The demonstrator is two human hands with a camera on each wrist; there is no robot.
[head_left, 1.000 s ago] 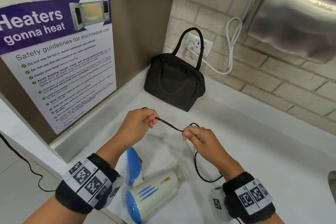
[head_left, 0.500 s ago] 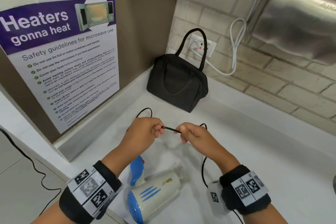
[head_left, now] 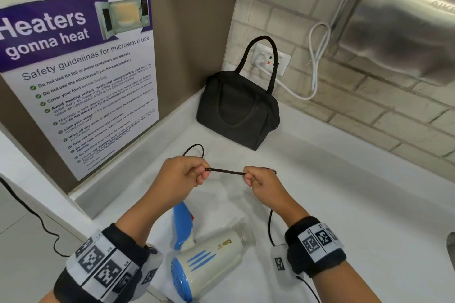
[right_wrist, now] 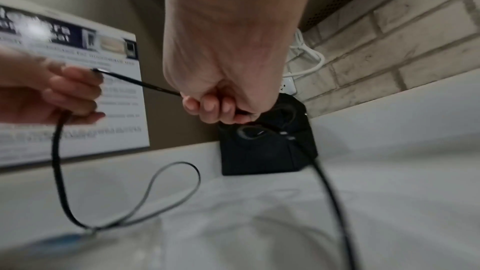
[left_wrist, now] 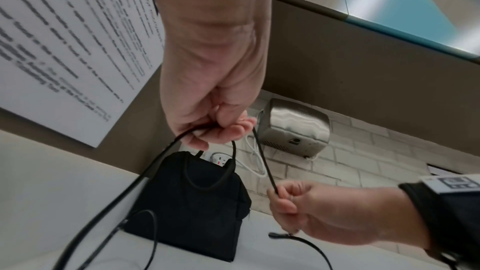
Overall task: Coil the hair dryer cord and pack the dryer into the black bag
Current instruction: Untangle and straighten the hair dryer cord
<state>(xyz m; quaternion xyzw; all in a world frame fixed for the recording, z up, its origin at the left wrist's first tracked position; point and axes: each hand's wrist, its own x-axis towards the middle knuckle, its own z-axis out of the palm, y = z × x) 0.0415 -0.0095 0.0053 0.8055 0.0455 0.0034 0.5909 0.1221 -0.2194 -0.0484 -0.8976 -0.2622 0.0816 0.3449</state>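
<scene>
Above the near middle of the white counter (head_left: 344, 192), the left hand (head_left: 181, 179) and the right hand (head_left: 263, 183) are holding a short, taut stretch of the black cord (head_left: 225, 171) between them. The left hand is pinching the cord with curled fingers, and the wrist view is showing the strand passing through its fist and hanging down toward the counter. The right hand is gripping the cord in a closed fist, with the strand coming out of the far side and trailing down past the wrist. A loop of cord is lying on the counter just beyond the left hand, and another length is running down on the near side of the right wrist.

The hair dryer (head_left: 209, 261), cream with blue trim and a blue handle, is lying on its side on the counter at the near edge, below and between the two forearms. The black bag (head_left: 236, 110) is standing upright in the far corner, its handle raised, well apart from the hands. A microwave safety poster (head_left: 78, 69) is hanging on the left wall. A wall socket (head_left: 280, 61) with a white cable (head_left: 317, 61) is sitting behind the bag, and a steel hand dryer (head_left: 403, 19) is mounted on the brick wall at the far right.
</scene>
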